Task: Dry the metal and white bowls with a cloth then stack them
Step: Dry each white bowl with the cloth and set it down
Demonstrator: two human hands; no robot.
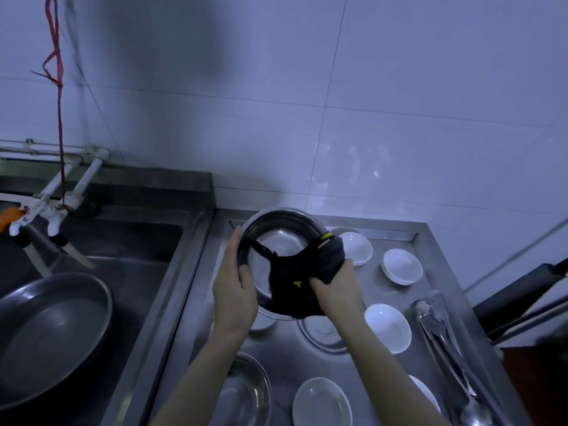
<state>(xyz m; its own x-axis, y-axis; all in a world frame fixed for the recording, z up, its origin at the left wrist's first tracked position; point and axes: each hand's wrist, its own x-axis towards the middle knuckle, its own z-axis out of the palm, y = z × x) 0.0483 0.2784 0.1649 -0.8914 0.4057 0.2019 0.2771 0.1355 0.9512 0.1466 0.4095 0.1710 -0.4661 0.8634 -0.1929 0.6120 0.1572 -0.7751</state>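
I hold a metal bowl (pixel 278 235) tilted up above the steel counter (pixel 430 272). My left hand (pixel 235 284) grips its left rim, thumb inside. My right hand (pixel 333 287) clutches a dark cloth (pixel 295 272) with yellow marks, pressed over the bowl's right rim and inside. Several white bowls lie on the counter: one behind the cloth (pixel 358 247), one to its right (pixel 402 266), one nearer (pixel 388 327) and one at the front (pixel 321 404). Two more metal bowls rest below my arms, one in the middle (pixel 322 333) and one at the front left (pixel 246 392).
A sink (pixel 107 241) lies to the left with a large metal pan (pixel 52 333) in it and white taps (pixel 40 210) above. Metal tongs (pixel 439 327) and a spoon (pixel 475 413) lie along the counter's right edge. A tiled wall stands close behind.
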